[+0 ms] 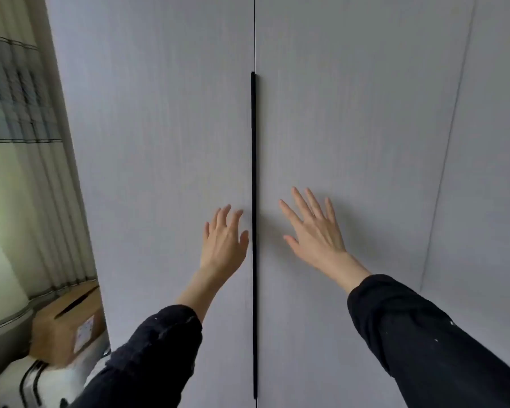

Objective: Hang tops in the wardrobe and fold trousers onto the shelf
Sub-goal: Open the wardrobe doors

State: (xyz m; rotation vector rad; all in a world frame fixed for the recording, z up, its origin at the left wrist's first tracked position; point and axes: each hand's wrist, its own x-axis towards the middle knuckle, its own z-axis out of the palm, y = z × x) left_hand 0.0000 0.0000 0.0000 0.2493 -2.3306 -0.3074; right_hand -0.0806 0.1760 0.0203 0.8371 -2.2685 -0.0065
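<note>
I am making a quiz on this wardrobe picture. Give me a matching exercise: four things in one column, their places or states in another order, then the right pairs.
Things:
1. left hand
2. right hand
3. cardboard box
4. black handle

Places or states:
A. runs upright between the two doors
B. open, fingers spread, right of the handle
C. at lower left, beside the wardrobe
D. open, just left of the handle

Pairs: 1-D, 2-B, 3-C, 4-A

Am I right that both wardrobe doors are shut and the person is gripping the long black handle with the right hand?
Not quite. The wardrobe doors are shut, but the right hand grips nothing: its fingers are spread open beside the black handle, as are the left hand's. The head view shows this.
</note>
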